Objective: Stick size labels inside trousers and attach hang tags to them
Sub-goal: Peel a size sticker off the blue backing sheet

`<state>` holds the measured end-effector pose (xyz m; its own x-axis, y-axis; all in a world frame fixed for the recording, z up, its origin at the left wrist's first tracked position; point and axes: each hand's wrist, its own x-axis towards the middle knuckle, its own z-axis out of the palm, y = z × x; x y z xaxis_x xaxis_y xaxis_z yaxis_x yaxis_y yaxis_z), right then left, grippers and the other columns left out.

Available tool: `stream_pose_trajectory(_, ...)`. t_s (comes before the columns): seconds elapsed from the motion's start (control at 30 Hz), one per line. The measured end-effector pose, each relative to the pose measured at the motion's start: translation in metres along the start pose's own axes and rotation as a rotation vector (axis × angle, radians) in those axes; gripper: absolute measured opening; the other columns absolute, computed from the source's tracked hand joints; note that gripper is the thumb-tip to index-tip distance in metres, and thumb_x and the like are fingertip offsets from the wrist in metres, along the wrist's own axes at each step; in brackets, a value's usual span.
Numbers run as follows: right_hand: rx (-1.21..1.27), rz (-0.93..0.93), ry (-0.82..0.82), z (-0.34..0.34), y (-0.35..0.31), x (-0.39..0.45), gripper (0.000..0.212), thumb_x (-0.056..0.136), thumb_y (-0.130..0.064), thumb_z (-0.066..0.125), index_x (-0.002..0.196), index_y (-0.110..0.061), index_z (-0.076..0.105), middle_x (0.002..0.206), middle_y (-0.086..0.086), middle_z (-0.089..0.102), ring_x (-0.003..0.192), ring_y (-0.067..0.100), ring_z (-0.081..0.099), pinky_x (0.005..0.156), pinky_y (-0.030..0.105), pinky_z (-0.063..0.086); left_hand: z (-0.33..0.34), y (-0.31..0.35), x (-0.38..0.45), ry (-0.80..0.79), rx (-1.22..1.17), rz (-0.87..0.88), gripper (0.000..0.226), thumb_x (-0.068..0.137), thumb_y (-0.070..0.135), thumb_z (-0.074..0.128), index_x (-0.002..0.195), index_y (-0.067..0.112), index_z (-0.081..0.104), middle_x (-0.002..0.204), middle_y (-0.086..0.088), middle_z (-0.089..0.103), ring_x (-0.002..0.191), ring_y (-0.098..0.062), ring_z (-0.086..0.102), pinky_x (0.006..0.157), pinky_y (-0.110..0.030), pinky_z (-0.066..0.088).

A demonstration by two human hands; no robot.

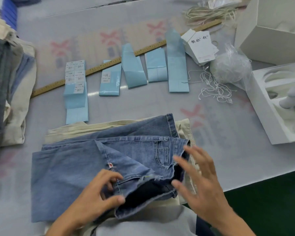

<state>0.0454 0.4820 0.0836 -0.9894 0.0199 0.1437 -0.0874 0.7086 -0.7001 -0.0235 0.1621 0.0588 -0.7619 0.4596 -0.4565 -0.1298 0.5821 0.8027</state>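
Blue jeans (pixel 85 169) folded on table (pixel 143 106) near its front edge, atop cream trousers (pixel 92 127), left hand (pixel 99 193) pinching waistband open, right hand (pixel 199 181) spread, fingers straight, hovering above waistband, holding nothing, blue label sheets (pixel 131 68) and hang tags (pixel 200 46) beyond.

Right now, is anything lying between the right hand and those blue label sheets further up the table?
Nothing visible blocks it. The right hand hovers open over the blue jeans, whose waistband the left hand holds. Beyond the jeans and the cream trousers under them there is only bare table up to the label sheets.
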Motion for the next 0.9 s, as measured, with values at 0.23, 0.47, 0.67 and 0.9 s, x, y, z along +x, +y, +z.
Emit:
stream_pose_trajectory(0.23,-0.523,-0.377,-0.371,0.013,-0.006,-0.005,0.071,0.076,-0.078,0.056,0.127,-0.03,0.067,0.126,-0.014,0.065,0.128,0.011,0.059,0.112,0.049,0.028,0.014,0.051,0.012,0.064,0.08,0.148,0.035,0.084,0.011,0.074,0.096,0.043,0.067,0.088,0.015,0.07,0.078,-0.008,0.066,0.067,-0.019,0.05)
stream_pose_trajectory(0.47,0.007,0.447,-0.109,0.014,0.021,0.004,0.009,0.094,-0.029,0.069,0.094,-0.034,0.062,0.08,-0.01,0.068,0.074,0.011,0.062,0.076,0.034,0.053,0.044,0.133,0.065,0.243,-0.309,0.413,0.028,0.102,0.046,0.057,0.126,0.031,0.064,0.125,0.007,0.07,0.121,-0.016,0.064,0.1,-0.027,0.049)
stream_pose_trajectory(0.67,0.037,0.628,0.175,0.021,0.053,0.001,0.04,0.085,0.007,0.074,0.085,-0.032,0.066,0.093,0.0,0.058,0.076,0.009,0.059,0.069,0.011,0.045,0.081,0.065,0.137,0.235,0.651,0.384,0.052,0.105,0.052,0.037,0.152,0.029,0.042,0.158,0.01,0.039,0.15,-0.011,0.028,0.128,-0.037,0.002)
stream_pose_trajectory(0.9,-0.283,0.034,0.222,0.047,0.038,0.057,0.041,0.086,-0.032,0.055,0.117,-0.013,0.075,0.126,0.007,0.067,0.113,0.021,0.055,0.095,0.035,0.046,0.097,0.038,0.154,0.451,0.612,0.548,0.039,0.1,0.034,0.051,0.135,0.023,0.062,0.144,0.006,0.057,0.136,-0.013,0.051,0.119,-0.041,0.029)
